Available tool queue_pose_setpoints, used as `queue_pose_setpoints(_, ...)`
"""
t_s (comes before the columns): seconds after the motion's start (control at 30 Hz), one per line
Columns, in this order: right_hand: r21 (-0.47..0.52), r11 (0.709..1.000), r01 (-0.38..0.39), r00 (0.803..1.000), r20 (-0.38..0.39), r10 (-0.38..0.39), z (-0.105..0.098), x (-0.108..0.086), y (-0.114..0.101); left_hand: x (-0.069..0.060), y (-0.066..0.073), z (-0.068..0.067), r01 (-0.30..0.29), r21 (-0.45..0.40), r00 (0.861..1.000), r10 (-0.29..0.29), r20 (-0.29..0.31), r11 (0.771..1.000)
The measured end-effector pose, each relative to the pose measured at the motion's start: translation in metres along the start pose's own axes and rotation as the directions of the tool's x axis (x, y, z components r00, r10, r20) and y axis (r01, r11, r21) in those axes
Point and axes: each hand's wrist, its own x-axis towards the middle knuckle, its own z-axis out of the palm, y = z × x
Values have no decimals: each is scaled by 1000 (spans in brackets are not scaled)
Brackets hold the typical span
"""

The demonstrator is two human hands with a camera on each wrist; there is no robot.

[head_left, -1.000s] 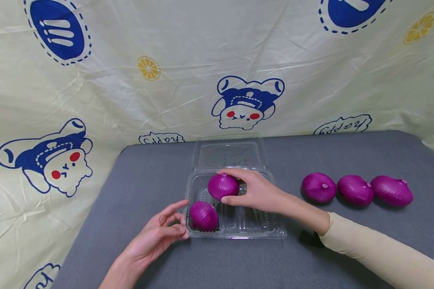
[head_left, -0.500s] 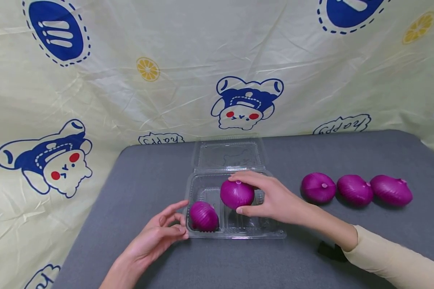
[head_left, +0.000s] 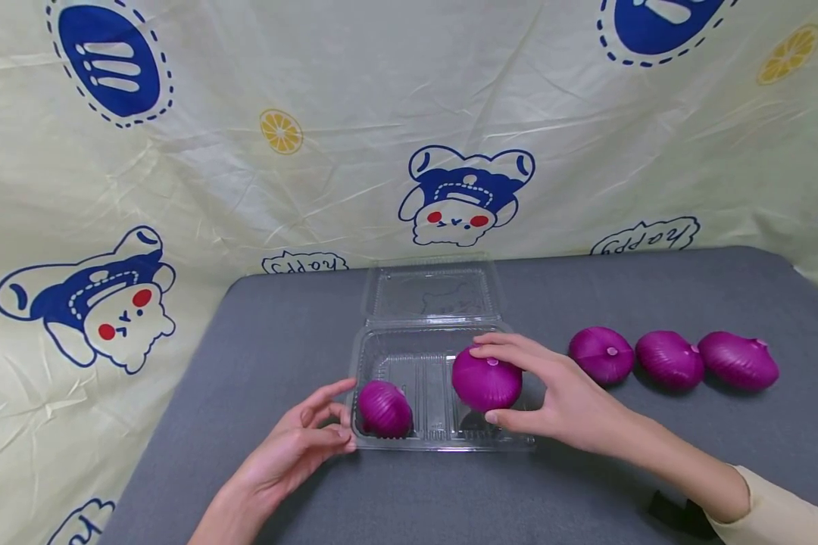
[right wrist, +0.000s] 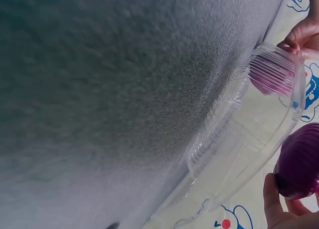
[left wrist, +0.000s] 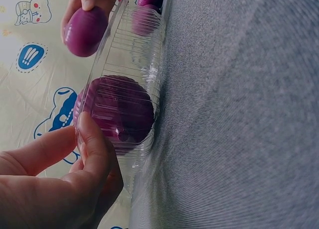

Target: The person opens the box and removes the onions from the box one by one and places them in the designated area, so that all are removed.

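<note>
A clear plastic clamshell container (head_left: 436,445) stands on the table with its lid (head_left: 429,291) laid back. One purple onion (head_left: 385,409) sits in its near left corner, also visible through the wall in the left wrist view. My left hand (head_left: 296,443) pinches the container's left rim between thumb and finger, as the left wrist view shows. Over the right half of the container, my right hand (head_left: 569,393) grips another purple onion (head_left: 484,382), fingers on its far side and thumb on the near side. In the right wrist view this held onion (right wrist: 299,161) is above the rim.
To the right of the container, three more purple onions lie in a row: a left one (head_left: 600,356), a middle one (head_left: 669,360) and a right one (head_left: 739,361). Grey cloth covers the table (head_left: 300,333). A printed curtain (head_left: 354,189) hangs behind it.
My right hand has moved rightward with the onion, from the container's left half to above its right half. The left hand has stayed at the rim.
</note>
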Motion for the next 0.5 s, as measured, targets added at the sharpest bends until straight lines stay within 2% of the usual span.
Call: queue_pose_setpoints(0.5, -134, 990, -39, 993, -115, 24, -18, -41, -1, 0, 0, -1, 2, 2, 1000, -2, -4, 1000)
